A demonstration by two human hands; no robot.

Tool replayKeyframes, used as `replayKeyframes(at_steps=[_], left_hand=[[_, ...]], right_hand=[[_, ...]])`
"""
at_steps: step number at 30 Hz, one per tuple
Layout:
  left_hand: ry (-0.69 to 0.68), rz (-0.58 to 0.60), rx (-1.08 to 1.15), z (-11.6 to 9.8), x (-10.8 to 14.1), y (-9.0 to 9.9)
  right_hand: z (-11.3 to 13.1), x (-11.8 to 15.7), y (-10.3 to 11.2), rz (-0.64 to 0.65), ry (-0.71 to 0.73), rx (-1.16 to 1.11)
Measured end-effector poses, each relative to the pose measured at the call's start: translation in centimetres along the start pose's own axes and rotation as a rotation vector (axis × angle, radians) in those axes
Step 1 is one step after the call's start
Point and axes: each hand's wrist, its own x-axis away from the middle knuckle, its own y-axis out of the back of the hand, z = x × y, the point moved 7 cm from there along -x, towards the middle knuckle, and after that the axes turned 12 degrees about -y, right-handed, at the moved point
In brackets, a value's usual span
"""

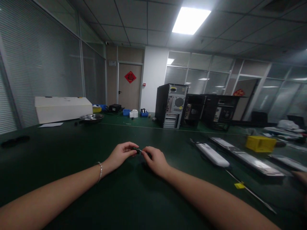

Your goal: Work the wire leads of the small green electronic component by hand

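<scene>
Over the green table (96,198), my two hands meet near the middle of the view. My left hand (122,153), with a bracelet (99,172) at the wrist, pinches a small dark piece (137,150) between thumb and fingertips; its exact kind is too small to tell. Closed round the dark handle of what looks like a small screwdriver (141,150) is my right hand (154,159). The thin metal shaft points left and reaches the dark piece. Most of the handle is hidden by my right fingers.
A white power strip (212,155) with a yellow-tagged cable (254,193) lies right, near long flat panels (259,164) and a yellow bin (261,143). Computer towers (171,107) stand behind. A metal bowl (91,118) and white box (63,108) are back left. Another person's hand (301,175) shows far right.
</scene>
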Motion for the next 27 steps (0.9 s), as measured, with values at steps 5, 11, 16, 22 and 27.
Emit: replayKeyframes(at_steps=[5,11,16,22,27], left_hand=[[-0.050,0.025,-0.099,0.0,0.1,0.1],[-0.083,0.060,-0.181,-0.1,0.1,0.1],[-0.026,0.053,-0.035,1.0,0.0,0.1],[0.006,0.027,0.046,1.9,0.0,0.3],[0.052,0.017,0.082,2.2,0.0,0.1]], right_hand=[[-0.1,0.0,-0.1,0.019,-0.011,0.047],[-0.1,0.1,-0.3,0.034,0.020,0.079],[0.1,0.2,-0.2,0.016,0.051,0.053],[-0.1,0.2,-0.1,0.026,0.052,0.004],[-0.2,0.0,-0.1,0.032,0.046,-0.011]])
